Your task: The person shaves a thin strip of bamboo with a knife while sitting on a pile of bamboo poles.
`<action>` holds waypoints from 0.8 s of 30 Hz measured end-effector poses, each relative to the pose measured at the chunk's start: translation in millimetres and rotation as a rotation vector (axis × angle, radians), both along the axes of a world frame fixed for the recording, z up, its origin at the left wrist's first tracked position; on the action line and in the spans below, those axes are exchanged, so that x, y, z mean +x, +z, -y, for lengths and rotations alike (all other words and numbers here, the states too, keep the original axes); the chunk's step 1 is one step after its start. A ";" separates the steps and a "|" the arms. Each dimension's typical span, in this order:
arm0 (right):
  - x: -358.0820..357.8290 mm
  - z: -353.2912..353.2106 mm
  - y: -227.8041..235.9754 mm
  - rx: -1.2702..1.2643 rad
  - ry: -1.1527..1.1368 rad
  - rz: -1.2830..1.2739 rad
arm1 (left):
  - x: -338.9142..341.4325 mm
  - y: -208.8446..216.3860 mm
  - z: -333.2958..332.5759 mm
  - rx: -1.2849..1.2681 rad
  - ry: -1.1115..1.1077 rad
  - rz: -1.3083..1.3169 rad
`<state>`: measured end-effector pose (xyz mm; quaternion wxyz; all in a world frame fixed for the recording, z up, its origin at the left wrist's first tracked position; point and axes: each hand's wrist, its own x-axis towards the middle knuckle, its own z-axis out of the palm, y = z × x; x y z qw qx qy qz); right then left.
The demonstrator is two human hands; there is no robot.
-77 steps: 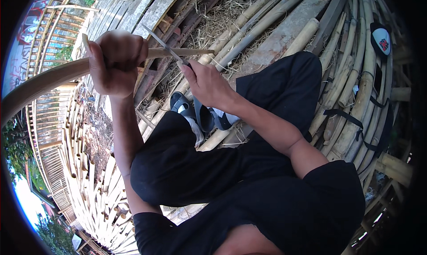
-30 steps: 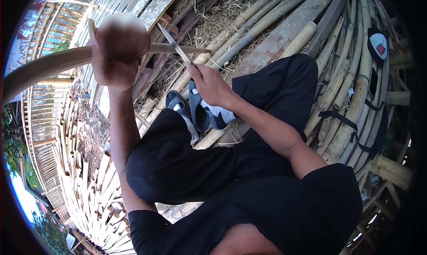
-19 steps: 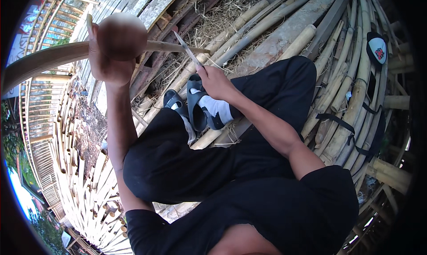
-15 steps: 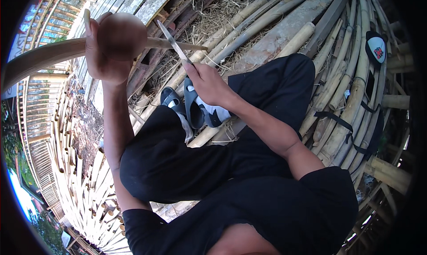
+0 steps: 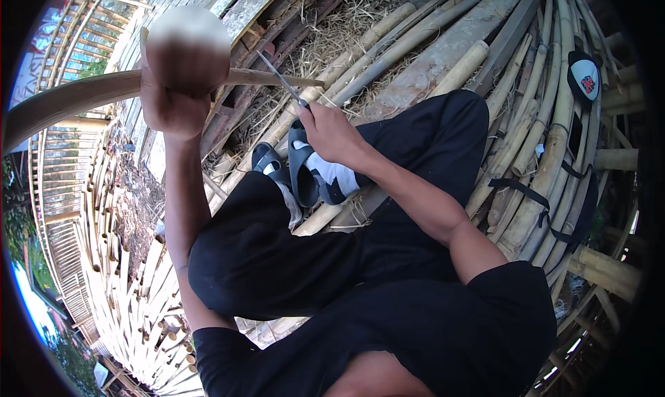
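Note:
My left hand point(image 5: 174, 109) is closed around a long, curved strip of bamboo point(image 5: 76, 100), raised at the upper left. A blurred patch covers part of its fingers. The strip's broad part bends away to the left, and its thin end point(image 5: 273, 78) reaches right past the fist. A knife point(image 5: 280, 77) with a narrow blade is in my right hand point(image 5: 332, 135), fingers wrapped round the handle. The blade slants up and left across the strip's thin end; whether it touches is hard to tell.
My crossed legs in black trousers point(image 5: 277, 265) and sandalled feet point(image 5: 305, 168) lie below the hands. Bamboo poles point(image 5: 554, 140) line the right, with a cap-like thing point(image 5: 584, 77) and a black strap point(image 5: 519, 182) on them. Shavings point(image 5: 332, 23) litter the top; cut bamboo point(image 5: 131, 314) fills the left.
The knife has turned, its blade now showing narrower, with its tip lower and slightly right. My left fist has rotated a little, and the strip's thin end sits slightly lower.

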<state>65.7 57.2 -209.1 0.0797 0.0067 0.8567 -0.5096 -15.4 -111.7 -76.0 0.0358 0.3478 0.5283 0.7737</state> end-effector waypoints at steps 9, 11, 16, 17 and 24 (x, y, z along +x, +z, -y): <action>9.4 5.9 9.7 -0.023 0.027 -0.053 | 2.0 -3.6 3.2 0.004 0.001 0.012; 9.8 10.4 19.1 -0.085 0.057 -0.069 | 4.1 5.0 -5.4 0.054 0.063 0.049; -1.7 -0.1 -21.6 0.075 -0.006 -0.073 | -0.7 -2.1 -6.0 0.080 0.020 0.009; 4.8 4.0 -6.4 0.060 0.027 -0.040 | 2.1 -2.2 -3.5 0.081 0.030 0.019; -9.3 6.0 -5.5 0.051 0.023 -0.172 | 0.2 2.9 -4.0 0.097 0.144 0.073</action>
